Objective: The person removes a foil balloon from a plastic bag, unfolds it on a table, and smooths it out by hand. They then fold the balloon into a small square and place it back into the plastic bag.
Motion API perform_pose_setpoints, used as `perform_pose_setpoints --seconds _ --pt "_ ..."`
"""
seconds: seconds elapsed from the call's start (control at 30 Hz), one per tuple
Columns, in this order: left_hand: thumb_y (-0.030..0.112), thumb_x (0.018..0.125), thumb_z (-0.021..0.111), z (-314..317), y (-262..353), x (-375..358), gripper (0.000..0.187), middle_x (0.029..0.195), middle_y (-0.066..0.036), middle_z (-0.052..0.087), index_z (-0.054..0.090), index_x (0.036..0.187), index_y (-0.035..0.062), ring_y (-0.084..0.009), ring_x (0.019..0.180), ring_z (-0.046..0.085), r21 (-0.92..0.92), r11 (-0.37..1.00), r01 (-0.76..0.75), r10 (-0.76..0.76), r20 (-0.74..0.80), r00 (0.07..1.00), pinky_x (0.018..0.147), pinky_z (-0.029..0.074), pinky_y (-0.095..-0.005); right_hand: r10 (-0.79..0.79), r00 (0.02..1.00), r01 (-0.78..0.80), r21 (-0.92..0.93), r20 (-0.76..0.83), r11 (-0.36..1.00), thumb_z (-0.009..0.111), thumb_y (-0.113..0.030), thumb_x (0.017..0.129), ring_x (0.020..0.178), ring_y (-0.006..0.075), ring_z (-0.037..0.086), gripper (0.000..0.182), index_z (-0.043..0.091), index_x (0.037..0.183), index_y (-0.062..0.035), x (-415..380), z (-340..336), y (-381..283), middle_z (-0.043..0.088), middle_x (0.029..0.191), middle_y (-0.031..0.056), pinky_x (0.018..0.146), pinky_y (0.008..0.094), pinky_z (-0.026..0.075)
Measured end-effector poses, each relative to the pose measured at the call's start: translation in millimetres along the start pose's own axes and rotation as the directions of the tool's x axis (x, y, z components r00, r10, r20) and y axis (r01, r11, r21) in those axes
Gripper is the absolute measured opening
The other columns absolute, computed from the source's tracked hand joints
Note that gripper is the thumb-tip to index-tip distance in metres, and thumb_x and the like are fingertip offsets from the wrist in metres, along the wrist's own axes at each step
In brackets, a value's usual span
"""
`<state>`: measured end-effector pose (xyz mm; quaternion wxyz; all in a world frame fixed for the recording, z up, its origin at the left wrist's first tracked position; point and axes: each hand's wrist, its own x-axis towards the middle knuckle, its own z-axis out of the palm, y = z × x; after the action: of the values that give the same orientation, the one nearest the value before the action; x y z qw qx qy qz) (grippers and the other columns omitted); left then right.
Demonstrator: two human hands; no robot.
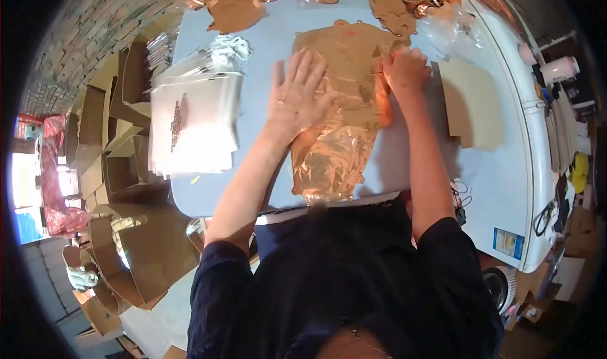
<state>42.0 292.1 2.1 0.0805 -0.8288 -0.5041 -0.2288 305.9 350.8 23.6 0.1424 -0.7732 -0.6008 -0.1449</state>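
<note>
A shiny gold foil balloon (351,74) lies flat on the light blue table (272,27), its lower end close to my body. My left hand (300,96) rests on the balloon's left side, palm down with fingers spread. At the right edge, my right hand (406,71) has its fingers curled and pinched on the foil, where an orange-lit fold stands up. The tips of the right fingers are partly hidden. Small tabs stick out along the balloon's top and bottom rims.
More gold foil pieces (234,8) lie along the table's far edge. A stack of clear plastic bags (196,118) sits at left, with white string (231,48) above it. A cardboard sheet (471,103) lies at right. Open cardboard boxes (136,251) stand left of the table.
</note>
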Motion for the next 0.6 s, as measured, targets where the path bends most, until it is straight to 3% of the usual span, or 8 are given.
perform_pose_setpoints --seconds 0.17,0.27,0.37,0.43,0.5,0.53,0.57,0.6 --pt "0.063 0.102 0.049 -2 1 0 0.074 0.165 -0.015 0.042 0.046 0.159 0.0151 -0.0318 0.156 0.031 -0.018 1.0 0.011 -0.011 0.039 0.999 0.126 0.018 -0.0602 -0.098 0.995 0.099 0.036 -0.024 0.994 0.065 -0.033 0.091 0.094 0.0348 0.069 0.026 0.073 0.096 -0.0085 27 47 20 0.07 0.096 0.0109 0.07 0.0569 0.057" --pt "0.063 0.103 0.048 -1 2 1 0.073 0.165 -0.015 0.041 0.046 0.159 0.0163 -0.0314 0.156 0.032 -0.028 0.999 0.016 -0.014 0.057 0.998 0.127 0.019 -0.0595 -0.106 0.992 0.108 0.028 -0.066 0.994 0.065 -0.024 0.09 0.092 0.0332 0.069 0.017 0.072 0.091 -0.0088 32 48 14 0.071 0.094 0.0107 0.069 0.0552 0.058" --pt "0.063 0.103 0.048 -3 2 1 0.073 0.165 -0.015 0.042 0.045 0.159 0.0164 -0.0312 0.155 0.033 -0.031 0.999 0.02 -0.018 0.068 0.998 0.127 0.019 -0.0587 -0.084 0.987 0.089 0.033 -0.134 0.995 0.06 -0.026 0.095 0.097 0.0393 0.067 0.026 0.066 0.107 -0.0038 34 47 14 0.07 0.099 0.0175 0.08 0.0561 0.058" --pt "0.063 0.103 0.048 -1 2 1 0.073 0.165 -0.014 0.042 0.045 0.16 0.0165 -0.0312 0.155 0.033 -0.036 0.999 0.023 -0.021 0.064 0.998 0.127 0.019 -0.0584 -0.192 0.969 0.219 0.174 -0.158 0.96 0.063 -0.026 0.094 0.095 0.0371 0.068 0.026 0.065 0.106 -0.0037 39 49 20 0.069 0.098 0.0154 0.077 0.0536 0.059" --pt "0.063 0.103 0.048 2 1 1 0.074 0.164 -0.014 0.043 0.045 0.16 0.0166 -0.0314 0.155 0.034 -0.049 0.999 0.021 -0.019 0.047 0.999 0.127 0.019 -0.0582 -0.156 0.987 0.144 0.574 -0.028 0.806 0.065 -0.027 0.095 0.096 0.034 0.068 0.027 0.063 0.108 -0.0032 43 47 27 0.068 0.101 0.0135 0.078 0.0509 0.059" --pt "0.063 0.103 0.048 2 1 2 0.074 0.164 -0.014 0.043 0.045 0.16 0.0165 -0.0314 0.155 0.034 -0.043 0.999 0.02 -0.017 0.053 0.998 0.127 0.019 -0.0582 -0.123 0.983 -0.043 0.817 0.139 0.576 0.066 -0.027 0.096 0.097 0.032 0.068 0.028 0.062 0.109 -0.0027 45 32 21 0.066 0.103 0.0127 0.081 0.0493 0.06" --pt "0.063 0.103 0.048 1 1 2 0.074 0.164 -0.014 0.043 0.045 0.16 0.0165 -0.0315 0.155 0.034 -0.037 0.999 0.018 -0.016 0.059 0.998 0.126 0.019 -0.0581 -0.146 0.942 -0.254 0.927 0.301 0.274 0.066 -0.027 0.097 0.098 0.03 0.068 0.029 0.061 0.111 -0.0022 46 18 14 0.065 0.106 0.0118 0.084 0.0478 0.06" --pt "0.063 0.103 0.048 1 0 2 0.074 0.164 -0.014 0.043 0.045 0.16 0.0165 -0.0315 0.155 0.034 -0.03 0.999 0.016 -0.014 0.066 0.998 0.126 0.019 -0.058 -0.161 0.927 -0.326 0.939 0.34 0.109 0.065 -0.027 0.099 0.103 0.028 0.068 0.032 0.059 0.118 -0.0009 38 -8 -5 0.062 0.113 0.0122 0.09 0.0455 0.059"
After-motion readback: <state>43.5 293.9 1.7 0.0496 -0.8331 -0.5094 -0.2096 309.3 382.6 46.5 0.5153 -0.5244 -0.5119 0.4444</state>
